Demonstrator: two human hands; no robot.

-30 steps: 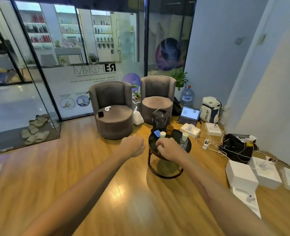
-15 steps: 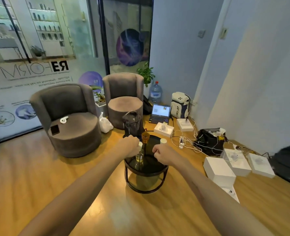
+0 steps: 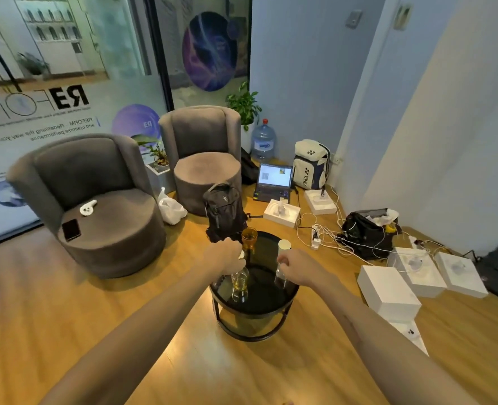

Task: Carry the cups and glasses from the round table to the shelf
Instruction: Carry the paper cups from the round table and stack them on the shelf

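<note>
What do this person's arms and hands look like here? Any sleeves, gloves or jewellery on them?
Both forearms are bare up to the frame's edge: no sleeves show. The left hand and right hand wear no gloves, and no watch, bracelet or ring is visible. The right forearm bears a faint long mark.

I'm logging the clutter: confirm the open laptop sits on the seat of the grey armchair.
Wrong place. In the head view, the open laptop sits on the wooden floor by the white backpack. The grey armchair seat holds a dark phone and a small white device.
</note>
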